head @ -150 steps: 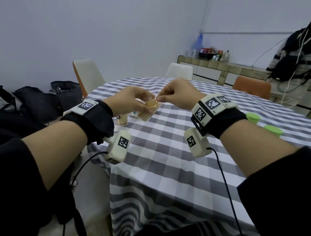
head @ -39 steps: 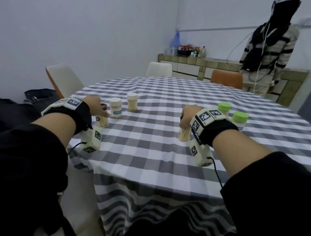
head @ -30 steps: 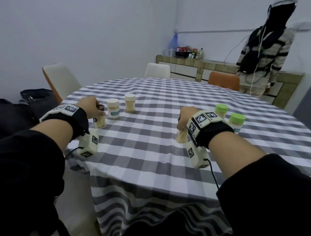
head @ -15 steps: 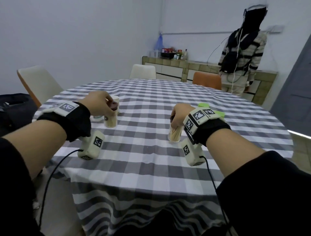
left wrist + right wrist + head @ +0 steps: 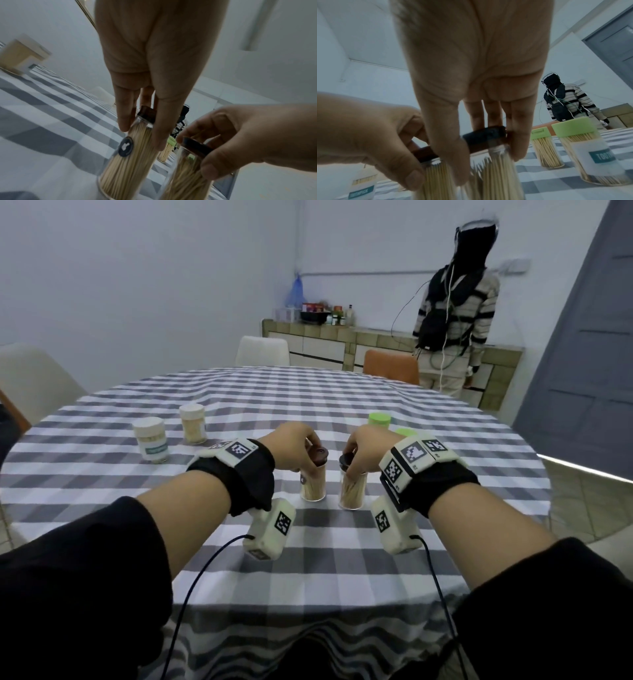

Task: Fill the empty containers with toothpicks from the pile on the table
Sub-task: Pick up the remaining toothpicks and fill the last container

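Both jars stand side by side near the front of the checked table (image 5: 342, 559), each packed with toothpicks and capped with a dark lid. The left hand (image 5: 294, 448) curls its fingertips round the top of the left jar (image 5: 313, 481), and the right hand (image 5: 363, 451) pinches the lid and neck of the right jar (image 5: 352, 489) the same way. They stand so close that, I think, a careless nudge could tip one, or a loose lid could spill sticks. A jar with a green lid (image 5: 589, 155) reads "TOOT…", a white jar (image 5: 362, 189) "TOOTHPICK"; the round dark sticker (image 5: 126, 146) is unreadable
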